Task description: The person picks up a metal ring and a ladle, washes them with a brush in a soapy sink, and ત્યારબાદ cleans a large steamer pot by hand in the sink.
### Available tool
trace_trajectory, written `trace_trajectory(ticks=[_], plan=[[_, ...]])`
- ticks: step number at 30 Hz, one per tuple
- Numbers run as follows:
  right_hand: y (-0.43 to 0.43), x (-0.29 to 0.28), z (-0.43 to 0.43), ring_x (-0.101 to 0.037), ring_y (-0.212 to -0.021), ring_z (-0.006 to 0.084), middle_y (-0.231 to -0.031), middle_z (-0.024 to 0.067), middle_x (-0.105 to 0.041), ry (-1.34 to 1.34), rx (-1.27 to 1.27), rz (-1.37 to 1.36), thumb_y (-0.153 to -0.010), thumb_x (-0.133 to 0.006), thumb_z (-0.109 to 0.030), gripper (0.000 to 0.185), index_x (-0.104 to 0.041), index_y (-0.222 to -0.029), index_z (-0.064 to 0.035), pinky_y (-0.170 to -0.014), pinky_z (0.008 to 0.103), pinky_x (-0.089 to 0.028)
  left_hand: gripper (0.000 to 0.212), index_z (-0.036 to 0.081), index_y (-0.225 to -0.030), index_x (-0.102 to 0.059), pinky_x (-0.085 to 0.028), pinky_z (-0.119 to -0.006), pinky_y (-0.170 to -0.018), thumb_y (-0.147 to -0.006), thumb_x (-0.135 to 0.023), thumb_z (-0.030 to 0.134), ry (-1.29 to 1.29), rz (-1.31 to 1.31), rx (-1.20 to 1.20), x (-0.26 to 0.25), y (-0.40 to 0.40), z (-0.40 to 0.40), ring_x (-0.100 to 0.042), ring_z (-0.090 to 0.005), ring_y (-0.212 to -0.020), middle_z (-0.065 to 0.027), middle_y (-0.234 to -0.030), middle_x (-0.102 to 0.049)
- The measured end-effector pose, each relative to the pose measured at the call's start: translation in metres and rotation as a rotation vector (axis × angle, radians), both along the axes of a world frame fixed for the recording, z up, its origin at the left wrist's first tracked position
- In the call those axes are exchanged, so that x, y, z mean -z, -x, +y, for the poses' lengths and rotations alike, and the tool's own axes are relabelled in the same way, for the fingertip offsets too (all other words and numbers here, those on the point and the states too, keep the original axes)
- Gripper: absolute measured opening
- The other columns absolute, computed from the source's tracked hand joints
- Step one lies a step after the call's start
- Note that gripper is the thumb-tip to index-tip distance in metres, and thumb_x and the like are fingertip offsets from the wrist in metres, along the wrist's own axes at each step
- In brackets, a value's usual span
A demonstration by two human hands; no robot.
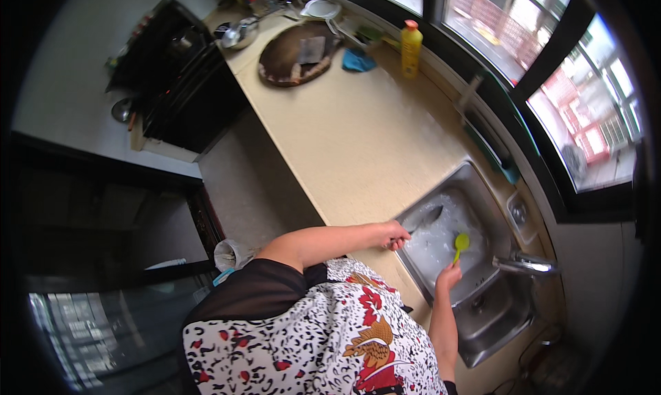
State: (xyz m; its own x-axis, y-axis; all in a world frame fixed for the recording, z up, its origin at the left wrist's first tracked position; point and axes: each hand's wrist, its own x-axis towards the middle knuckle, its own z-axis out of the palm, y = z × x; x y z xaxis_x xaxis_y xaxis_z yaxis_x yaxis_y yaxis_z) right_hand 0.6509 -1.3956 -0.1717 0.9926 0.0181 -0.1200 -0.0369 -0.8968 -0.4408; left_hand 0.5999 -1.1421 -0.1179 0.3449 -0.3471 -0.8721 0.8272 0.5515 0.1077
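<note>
In the head view, a stainless steel sink basin (467, 175) holds cloudy, foamy water. At its near left edge my left hand (396, 235) is closed around the handle of a metal utensil (433, 216). The utensil's long, narrow head reaches over the foam; blur hides whether it is a blade or a spoon. My right hand (449, 275) grips the thin handle of a lime-green spoon-shaped utensil (461, 241). Its rounded head points away from me, over the water. The two utensils are apart.
A chrome faucet (526, 265) juts in from the right, above a smaller second basin (496, 312). Along the beige counter (335, 136) are a yellow bottle (411, 49), a blue cloth (358, 61) and a round wooden chopping board (281, 49) with a cleaver (312, 50).
</note>
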Motion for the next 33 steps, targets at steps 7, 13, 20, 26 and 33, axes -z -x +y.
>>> trace_trajectory(ticks=[7,13,20,26,33], plan=[[-0.001,0.009,-0.006,-0.056,-0.071,0.0382,-0.077,0.0233,-0.058,-0.149,-0.130,0.060,-0.072,-0.054,-0.005,0.028,-0.057,-0.100,0.0014,-0.064,0.0433,-0.043,0.016,0.004,-0.066,-0.044,-0.035,-0.025,-0.029,-0.079,-0.050,0.012,-0.241,-0.045,0.070,-0.007,0.003,-0.007,-0.045,-0.0130,-0.039,-0.0059,-0.051,-0.046],[0.004,0.015,0.015,-0.056,-0.068,0.0396,-0.074,0.0264,-0.057,-0.109,-0.068,-0.021,-0.072,-0.053,-0.002,0.028,-0.056,-0.099,0.0041,-0.061,0.0435,-0.043,0.020,0.004,-0.063,-0.042,-0.032,-0.024,-0.028,-0.080,-0.047,0.012,-0.203,-0.054,0.083,-0.003,0.000,-0.024,-0.039,-0.0118,-0.035,-0.0052,-0.048,-0.043],[0.012,-0.005,0.002,-0.057,-0.069,0.0364,-0.075,0.0244,-0.058,-0.329,-0.141,0.155,-0.074,-0.052,-0.004,0.027,-0.057,-0.100,0.0011,-0.062,0.0416,-0.043,0.022,0.003,-0.059,-0.043,-0.029,-0.024,-0.029,-0.078,-0.050,0.011,-0.370,-0.142,0.136,-0.018,-0.006,-0.023,-0.038,-0.0112,-0.035,-0.0067,-0.049,-0.044],[0.014,-0.044,-0.014,-0.055,-0.075,0.0339,-0.084,0.0198,-0.055,0.244,-0.221,-0.013,-0.074,-0.051,-0.004,0.039,-0.047,-0.113,-0.0042,-0.068,0.0427,-0.043,0.019,-0.014,-0.077,-0.052,-0.045,-0.042,-0.053,-0.066,-0.044,0.000,-1.256,-0.871,0.699,-0.018,0.018,-0.013,-0.057,-0.0371,-0.064,-0.0285,-0.062,-0.052],[0.032,-0.055,-0.032,-0.049,-0.093,0.0311,-0.096,0.0153,-0.051,0.468,-0.210,0.128,-0.069,-0.056,-0.005,0.043,-0.048,-0.111,-0.0070,-0.072,0.0405,-0.041,0.032,-0.012,-0.099,-0.044,-0.046,-0.040,-0.054,-0.072,-0.043,0.005,-1.591,-1.382,0.947,-0.090,0.029,0.015,-0.057,-0.0337,-0.065,-0.0210,-0.072,-0.056]])
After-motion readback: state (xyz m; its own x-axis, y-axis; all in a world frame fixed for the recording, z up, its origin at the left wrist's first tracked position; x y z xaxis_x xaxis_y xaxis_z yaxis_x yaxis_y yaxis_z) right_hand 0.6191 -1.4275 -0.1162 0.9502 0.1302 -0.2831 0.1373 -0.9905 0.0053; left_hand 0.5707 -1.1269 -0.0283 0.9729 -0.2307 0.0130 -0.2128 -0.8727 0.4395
